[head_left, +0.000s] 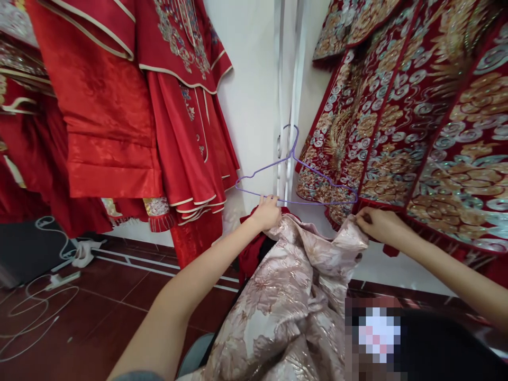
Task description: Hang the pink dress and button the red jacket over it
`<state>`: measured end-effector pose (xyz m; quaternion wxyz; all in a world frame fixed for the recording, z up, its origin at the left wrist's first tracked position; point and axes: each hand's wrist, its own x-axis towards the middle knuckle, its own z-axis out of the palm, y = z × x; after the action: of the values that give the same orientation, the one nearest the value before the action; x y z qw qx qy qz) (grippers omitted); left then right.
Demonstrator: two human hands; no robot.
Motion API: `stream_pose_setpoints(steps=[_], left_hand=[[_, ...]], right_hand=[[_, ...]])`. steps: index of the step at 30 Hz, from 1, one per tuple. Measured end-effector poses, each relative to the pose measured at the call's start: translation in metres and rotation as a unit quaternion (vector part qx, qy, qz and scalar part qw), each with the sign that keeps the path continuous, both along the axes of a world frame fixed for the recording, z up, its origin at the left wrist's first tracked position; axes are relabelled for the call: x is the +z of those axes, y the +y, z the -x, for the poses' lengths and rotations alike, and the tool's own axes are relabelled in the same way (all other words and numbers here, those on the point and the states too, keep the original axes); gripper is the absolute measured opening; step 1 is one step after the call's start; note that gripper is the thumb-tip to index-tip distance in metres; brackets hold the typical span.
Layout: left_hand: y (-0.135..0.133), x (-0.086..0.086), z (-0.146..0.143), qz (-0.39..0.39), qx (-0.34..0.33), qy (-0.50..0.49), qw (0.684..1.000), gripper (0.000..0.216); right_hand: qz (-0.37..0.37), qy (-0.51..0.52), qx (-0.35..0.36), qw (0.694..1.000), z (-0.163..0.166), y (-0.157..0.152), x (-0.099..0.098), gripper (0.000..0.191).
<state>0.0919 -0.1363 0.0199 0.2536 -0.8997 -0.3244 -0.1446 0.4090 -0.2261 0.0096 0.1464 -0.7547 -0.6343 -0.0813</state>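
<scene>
A thin purple wire hanger (296, 174) hovers in front of the white wall, hook upward. My left hand (266, 211) is closed on the hanger's bottom bar near its left end, together with the top edge of a pale pink brocade garment (289, 296). My right hand (377, 223) pinches the garment's other shoulder edge, just below the hanger's right tip. The garment hangs down between my arms toward me, with a dark red lining (252, 254) showing behind it.
Red embroidered robes (130, 111) hang at the left, and heavily embroidered red and gold gowns (420, 116) at the right. White cables and a power strip (59, 278) lie on the dark red tiled floor. A blurred patch sits at the bottom right.
</scene>
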Motion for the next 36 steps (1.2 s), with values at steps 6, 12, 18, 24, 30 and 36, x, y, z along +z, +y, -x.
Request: stream_pose_setpoints(steps=[6, 12, 18, 24, 30, 36], left_hand=[[-0.002, 0.003, 0.0, 0.028, 0.034, 0.031, 0.999, 0.032], [-0.007, 0.018, 0.009, 0.037, 0.024, 0.044, 0.998, 0.034], [-0.004, 0.019, 0.008, 0.058, 0.035, 0.039, 0.997, 0.034], [-0.006, 0.024, 0.007, 0.061, 0.044, 0.036, 0.997, 0.036], [-0.011, 0.019, 0.008, 0.061, 0.023, -0.009, 0.998, 0.04], [-0.02, 0.003, 0.001, 0.09, -0.017, -0.078, 0.993, 0.032]], right_hand=[[-0.033, -0.034, -0.07, 0.996, 0.003, -0.006, 0.024, 0.018], [-0.09, -0.06, -0.093, 0.99, -0.021, -0.006, 0.028, 0.023], [-0.143, -0.067, -0.065, 0.985, -0.021, -0.01, 0.032, 0.024], [-0.159, -0.088, -0.021, 0.983, 0.014, -0.004, 0.065, 0.022], [-0.155, -0.04, -0.011, 0.987, 0.069, 0.02, 0.082, 0.03], [-0.264, 0.048, 0.022, 0.963, 0.062, 0.043, 0.065, 0.032]])
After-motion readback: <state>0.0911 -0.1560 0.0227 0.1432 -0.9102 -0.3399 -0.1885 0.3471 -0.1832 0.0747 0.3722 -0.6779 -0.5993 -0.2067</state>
